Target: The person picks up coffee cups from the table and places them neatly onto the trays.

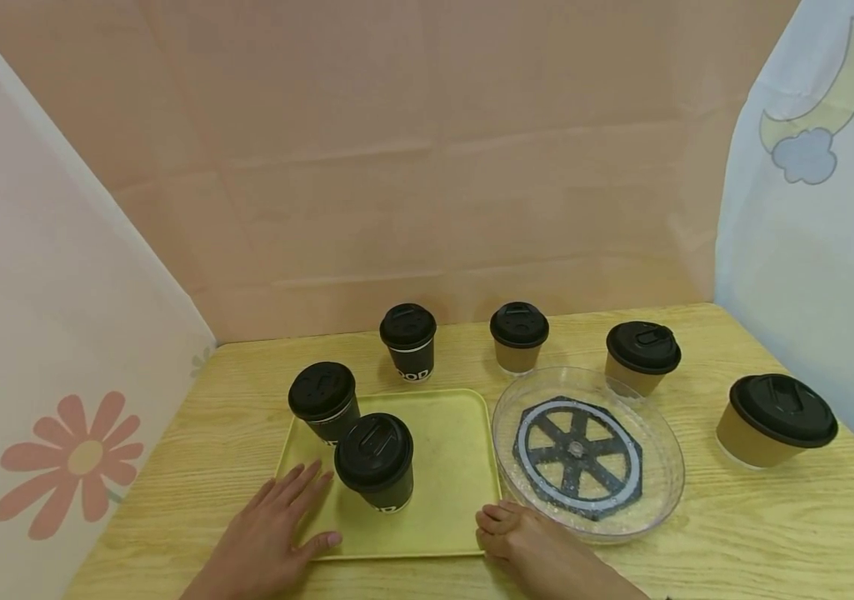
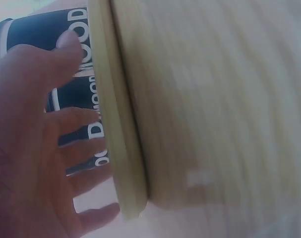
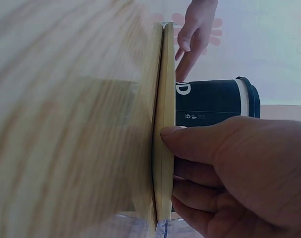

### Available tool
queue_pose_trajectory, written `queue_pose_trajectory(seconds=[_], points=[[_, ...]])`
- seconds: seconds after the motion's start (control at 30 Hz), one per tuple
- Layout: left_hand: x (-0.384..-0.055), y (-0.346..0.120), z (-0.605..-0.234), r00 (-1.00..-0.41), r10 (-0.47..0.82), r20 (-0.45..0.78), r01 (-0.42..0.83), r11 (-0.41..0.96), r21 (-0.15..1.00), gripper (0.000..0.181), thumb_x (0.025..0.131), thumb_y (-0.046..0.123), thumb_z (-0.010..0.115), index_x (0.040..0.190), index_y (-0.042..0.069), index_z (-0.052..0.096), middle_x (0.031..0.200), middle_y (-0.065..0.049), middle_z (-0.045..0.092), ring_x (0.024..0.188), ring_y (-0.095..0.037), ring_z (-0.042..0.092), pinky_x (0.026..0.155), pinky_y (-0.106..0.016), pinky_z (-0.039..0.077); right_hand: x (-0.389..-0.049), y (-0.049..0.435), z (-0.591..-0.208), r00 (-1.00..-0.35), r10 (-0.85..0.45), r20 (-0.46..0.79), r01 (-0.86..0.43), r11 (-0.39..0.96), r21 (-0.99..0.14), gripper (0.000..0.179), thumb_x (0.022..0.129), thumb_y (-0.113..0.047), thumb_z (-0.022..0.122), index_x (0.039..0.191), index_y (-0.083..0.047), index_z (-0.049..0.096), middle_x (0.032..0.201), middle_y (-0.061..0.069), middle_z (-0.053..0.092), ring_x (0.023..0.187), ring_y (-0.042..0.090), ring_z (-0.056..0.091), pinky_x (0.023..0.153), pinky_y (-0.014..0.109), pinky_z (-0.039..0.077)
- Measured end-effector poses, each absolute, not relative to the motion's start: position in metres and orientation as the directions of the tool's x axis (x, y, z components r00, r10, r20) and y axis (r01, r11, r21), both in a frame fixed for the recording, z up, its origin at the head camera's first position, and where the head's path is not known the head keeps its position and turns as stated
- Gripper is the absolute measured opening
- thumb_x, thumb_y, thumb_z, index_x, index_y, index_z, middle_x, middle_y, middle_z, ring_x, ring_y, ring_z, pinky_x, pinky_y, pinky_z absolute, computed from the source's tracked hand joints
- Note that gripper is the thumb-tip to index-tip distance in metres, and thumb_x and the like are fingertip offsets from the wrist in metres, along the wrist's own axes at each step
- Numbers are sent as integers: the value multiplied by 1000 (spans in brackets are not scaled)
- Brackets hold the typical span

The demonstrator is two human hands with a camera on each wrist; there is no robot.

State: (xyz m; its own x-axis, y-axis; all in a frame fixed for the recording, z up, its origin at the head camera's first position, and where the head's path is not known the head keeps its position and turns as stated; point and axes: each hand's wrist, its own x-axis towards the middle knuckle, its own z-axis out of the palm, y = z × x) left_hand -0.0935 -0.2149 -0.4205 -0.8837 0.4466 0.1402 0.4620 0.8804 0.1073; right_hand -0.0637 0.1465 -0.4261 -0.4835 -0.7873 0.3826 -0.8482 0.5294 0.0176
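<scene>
A yellow tray (image 1: 445, 467) lies on the wooden table. On it stand two black paper cups with black lids: a front cup (image 1: 376, 462) left of the middle and another cup (image 1: 324, 402) by the back left corner. My left hand (image 1: 269, 529) rests at the tray's front left, fingers spread and fairly straight, close to the front cup. At the front right corner my right hand (image 1: 527, 542) grips the rim, with the thumb (image 3: 190, 141) against the edge and the other fingers curled by it.
Behind the tray stands a third black cup (image 1: 408, 343). Brown lidded containers line the back and right: a small one (image 1: 518, 337), a middle one (image 1: 640, 358) and a wide one (image 1: 775, 421). A clear round dish (image 1: 662, 500) with a dark wheel shape sits beside the tray.
</scene>
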Motion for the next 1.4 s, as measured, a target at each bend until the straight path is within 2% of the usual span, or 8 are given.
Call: queue_pose_trajectory(seconds=[0.37, 0.5, 0.77, 0.9, 1.03, 1.13, 1.23, 1.4], points=[[-94, -216, -422, -874, 480, 83, 487, 864, 131, 62, 90, 66, 48, 136, 24, 58, 144, -6, 54, 131, -33, 52, 104, -61, 38, -64, 146, -426, -465, -791, 397, -857, 515, 21, 23, 81, -14, 74, 104, -12, 76, 102, 0, 75, 97, 14, 71, 83, 27, 56], [-93, -217, -421, -881, 471, 46, 472, 869, 145, 61, 91, 66, 47, 135, 27, 59, 145, -6, 53, 132, -35, 51, 104, -64, 36, -63, 143, -426, -473, -795, 379, -858, 513, 7, 21, 85, -20, 71, 104, -12, 75, 104, 0, 75, 97, 14, 71, 84, 27, 55], [-92, -216, -421, -902, 431, 25, 429, 887, 169, 58, 89, 64, 52, 135, 29, 59, 147, -6, 51, 134, -35, 48, 107, -65, 33, -63, 139, -421, -466, -812, 352, -852, 519, 67, 22, 81, -18, 75, 102, -13, 74, 103, -2, 75, 97, 11, 70, 84, 26, 55], [-92, -215, -421, -911, 413, 8, 407, 893, 190, 58, 88, 64, 54, 135, 30, 59, 147, -5, 51, 135, -36, 47, 107, -67, 31, -65, 138, -419, -463, -816, 347, -858, 511, 57, 14, 81, -18, 75, 95, -16, 74, 99, -5, 73, 93, 9, 68, 81, 25, 53], [-94, -213, -421, -911, 413, 21, 408, 890, 204, 58, 87, 64, 55, 134, 30, 60, 145, -6, 52, 134, -36, 48, 106, -67, 32, -67, 136, -413, -482, -803, 351, -861, 509, -17, 7, 81, -18, 77, 81, -21, 71, 87, -12, 68, 80, 2, 61, 73, 17, 49], [-95, -212, -423, -905, 423, 44, 422, 882, 211, 59, 86, 64, 55, 133, 28, 61, 143, -8, 54, 131, -37, 50, 105, -67, 33, -68, 135, -405, -548, -784, 291, -835, 533, -137, 16, 85, -16, 73, 74, -24, 65, 77, -18, 57, 69, -7, 46, 63, 8, 38], [-96, -212, -424, -899, 434, 62, 437, 875, 209, 60, 86, 65, 55, 132, 27, 62, 141, -9, 56, 129, -38, 51, 103, -68, 35, -70, 132, -395, -610, -761, 223, -791, 569, -225, 20, 89, -13, 67, 74, -24, 62, 74, -20, 52, 65, -9, 37, 59, 5, 31], [-97, -211, -425, -890, 450, 73, 455, 870, 191, 59, 87, 65, 53, 132, 27, 62, 140, -10, 56, 128, -38, 52, 101, -69, 36, -76, 128, -378, -628, -736, 251, -778, 605, -171, 7, 89, -14, 68, 86, -19, 71, 88, -11, 71, 76, -1, 63, 65, 15, 50]])
